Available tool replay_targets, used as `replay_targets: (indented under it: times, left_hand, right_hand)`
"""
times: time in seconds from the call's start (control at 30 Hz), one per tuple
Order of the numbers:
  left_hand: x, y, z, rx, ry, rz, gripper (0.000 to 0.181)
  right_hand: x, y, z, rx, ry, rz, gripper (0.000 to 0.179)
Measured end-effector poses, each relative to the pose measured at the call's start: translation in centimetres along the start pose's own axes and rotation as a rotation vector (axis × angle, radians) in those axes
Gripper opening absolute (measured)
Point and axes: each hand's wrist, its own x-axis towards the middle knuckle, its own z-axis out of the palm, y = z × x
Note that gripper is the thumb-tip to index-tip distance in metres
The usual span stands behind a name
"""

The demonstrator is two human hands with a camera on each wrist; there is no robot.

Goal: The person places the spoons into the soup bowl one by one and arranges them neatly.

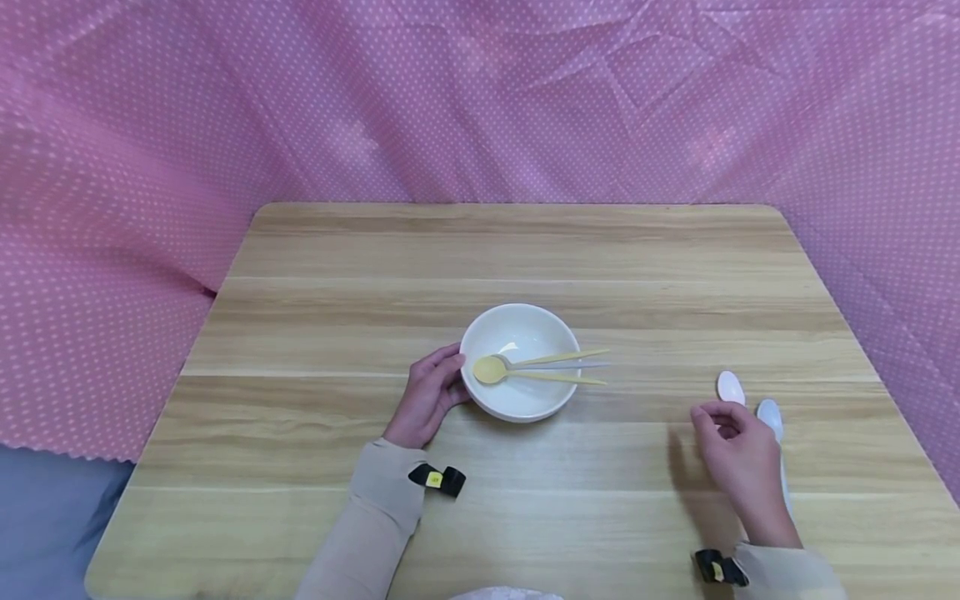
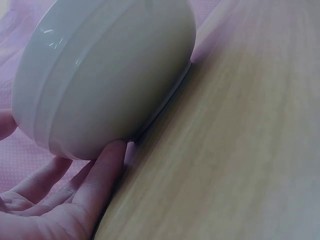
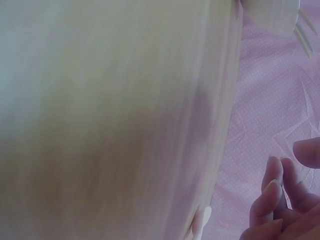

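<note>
My left hand (image 1: pixel 429 396) holds the near left side of a white bowl (image 1: pixel 517 406), thumb at its rim and fingertips low against its outer wall in the left wrist view. Inside the bowl lie two yellow spoons (image 1: pixel 491 370) and a pale spoon (image 1: pixel 592 365), their handles jutting past the right rim. To the right, my right hand (image 1: pixel 742 467) hovers above the table with loosely curled fingers and nothing in them. Just beyond its fingers is a white spoon (image 1: pixel 730 387), partly hidden by the hand. Another white spoon (image 1: pixel 770 417) lies beside the hand, partly covered by it.
The wooden table (image 1: pixel 360 250) has rounded far corners. Pink dotted cloth (image 1: pixel 480 100) hangs behind it and along both sides. A whitish object (image 1: pixel 506 593) shows at the bottom edge of the head view.
</note>
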Motion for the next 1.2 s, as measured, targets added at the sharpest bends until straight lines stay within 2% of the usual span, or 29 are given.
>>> replay_targets:
  times: [0.3,0.6,0.93,1.2]
  left_hand:
    - [0.0,0.1,0.1,-0.001,-0.001,-0.002,0.044]
    - [0.0,0.1,0.1,0.000,0.000,-0.007,0.045]
    - [0.0,0.1,0.0,0.007,-0.003,-0.009,0.046]
    - [0.0,0.2,0.1,0.010,0.002,-0.012,0.046]
  right_hand:
    - [-0.1,0.9,-1.1,-0.054,-0.016,0.024,0.036]
    - [-0.1,2.1,-1.6,-0.099,0.073,-0.028,0.029]
    - [0.0,3.2,-2.9,-0.173,0.023,0.035,0.037]
    - [-0.1,3.7,-3.6,-0.239,0.012,0.042,0.035]
